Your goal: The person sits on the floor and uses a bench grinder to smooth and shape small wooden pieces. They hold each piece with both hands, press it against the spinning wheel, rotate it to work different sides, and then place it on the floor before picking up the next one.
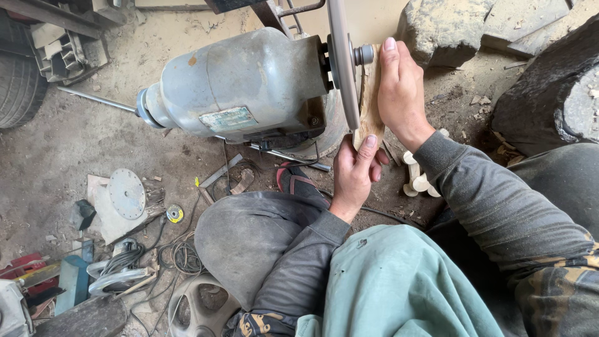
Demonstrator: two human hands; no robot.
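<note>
Both hands grip a wood piece [370, 100] against the disc [342, 62]: left hand [354, 175] at its 6 o'clock end, right hand [399, 87] at 3 o'clock. Sanding looks midway; shaped pieces [419, 178] lie nearby.

Rect. greenish label [228, 118] on motor [249, 75]

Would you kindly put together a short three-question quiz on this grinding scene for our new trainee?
1. True or false: both hands hold the wood piece against the disc.
2. Which hand grips the wood's lower end? A) left hand B) right hand
3. Fill in: the pale carved pieces lie on the ground under the ___ forearm.

Key: 1 true; 2 A; 3 right.
</note>
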